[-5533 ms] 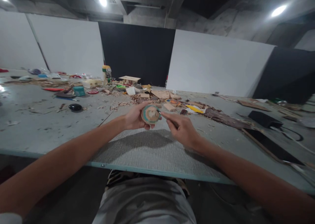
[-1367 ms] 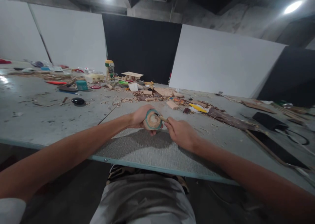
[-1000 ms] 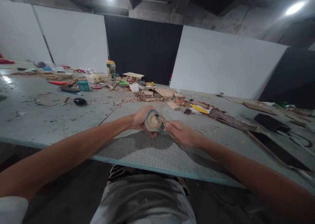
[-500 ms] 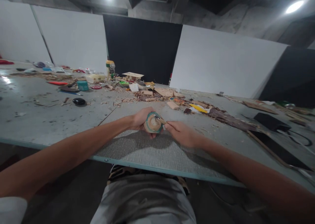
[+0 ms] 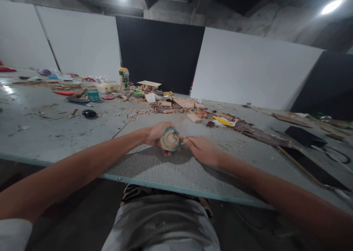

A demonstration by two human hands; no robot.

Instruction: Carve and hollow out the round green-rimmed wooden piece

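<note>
My left hand (image 5: pixel 158 134) is wrapped around a small round wooden piece (image 5: pixel 171 140) with a teal-coloured rim. A pale hollow in the piece's face is turned up toward me. My right hand (image 5: pixel 203 151) pinches the light wooden handle of a slim tool (image 5: pixel 182 138). The tool's metal end lies at the right upper edge of the piece; its exact tip is too blurred to make out. Both hands are just above a grey textured mat (image 5: pixel 165 174) at the table's front edge.
Wood shavings and offcuts (image 5: pixel 183 103) lie behind my hands, with a yellow object (image 5: pixel 223 121) among them. A black mouse-like object (image 5: pixel 89 113) and a teal box (image 5: pixel 93 95) are to the left. On the right lies a dark flat tablet-like device (image 5: pixel 311 166).
The wooden piece has tilted and shifted slightly left and down in my left hand. The tool's metal end has moved from over the hollow to the rim's right side.
</note>
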